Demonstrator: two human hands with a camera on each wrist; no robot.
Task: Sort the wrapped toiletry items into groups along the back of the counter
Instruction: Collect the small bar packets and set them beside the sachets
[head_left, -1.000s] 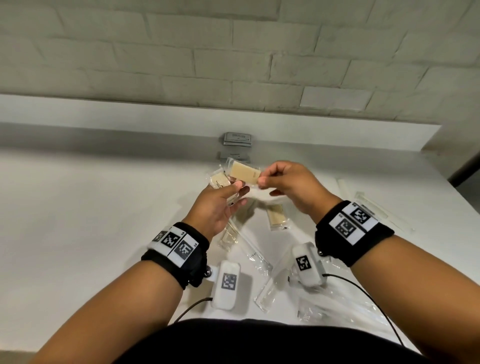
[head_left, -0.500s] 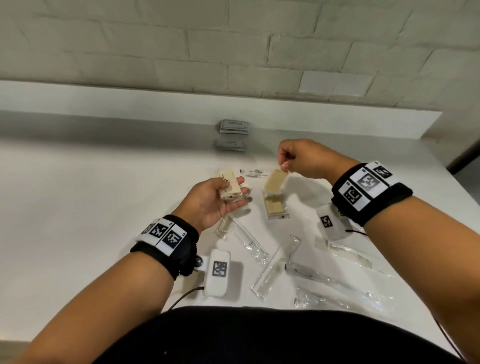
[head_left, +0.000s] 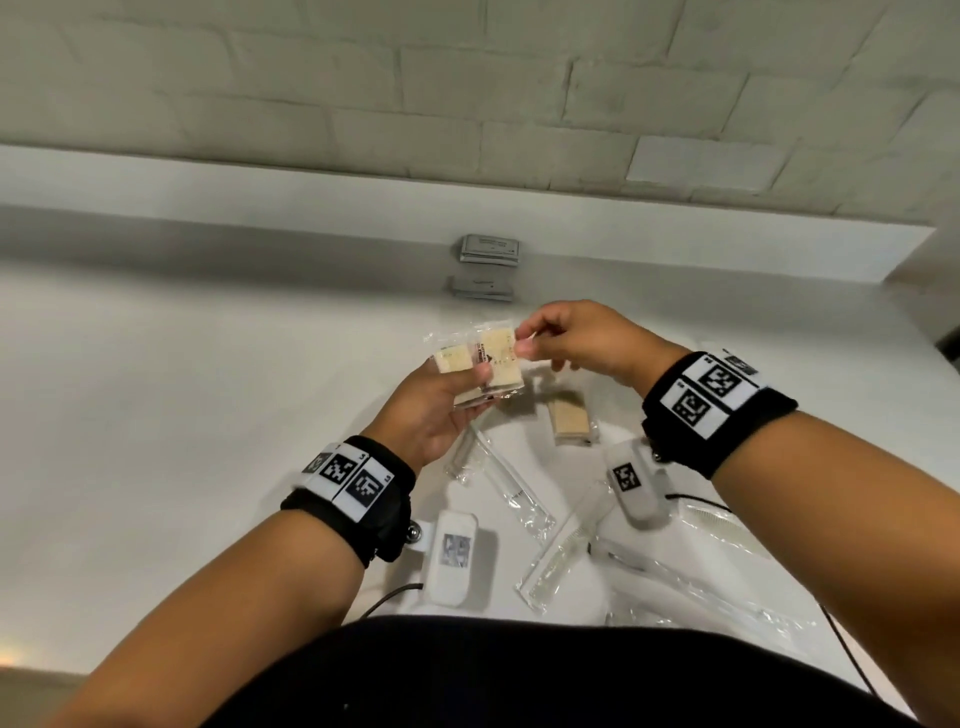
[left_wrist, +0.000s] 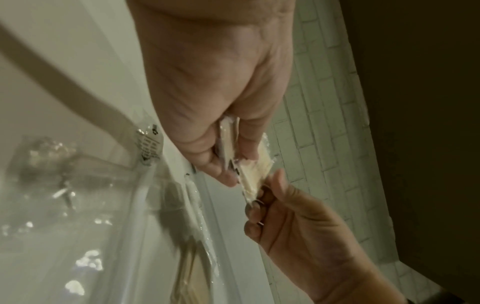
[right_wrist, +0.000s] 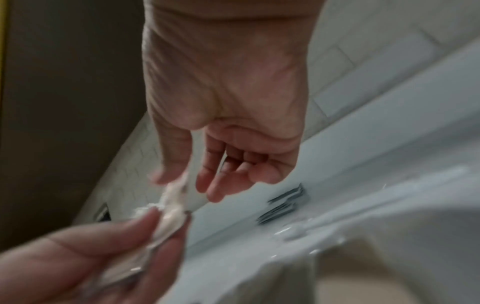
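Note:
My left hand (head_left: 470, 384) holds two beige wrapped packets (head_left: 483, 364) above the middle of the white counter (head_left: 208, 415), thumb across their front. My right hand (head_left: 527, 345) pinches the top right edge of the front packet's clear wrapper. The left wrist view shows my left hand (left_wrist: 228, 162) gripping the packets (left_wrist: 255, 174) edge-on, with the right fingertips (left_wrist: 255, 203) on the wrapper. In the blurred right wrist view the right hand (right_wrist: 182, 185) pinches the wrapper above my left fingers (right_wrist: 155, 226). A third beige packet (head_left: 570, 418) lies on the counter below.
Two small stacks of grey sachets (head_left: 491, 249) (head_left: 480, 287) sit at the back against the raised ledge (head_left: 675, 244); the right wrist view shows the grey sachets (right_wrist: 285, 199) too. Several long clear-wrapped items (head_left: 511, 488) (head_left: 558, 556) (head_left: 701, 597) lie scattered at the front right.
My right hand has carried its beige packet from the right back to the left hand, laying it against the packet held there. The packet on the counter has not moved.

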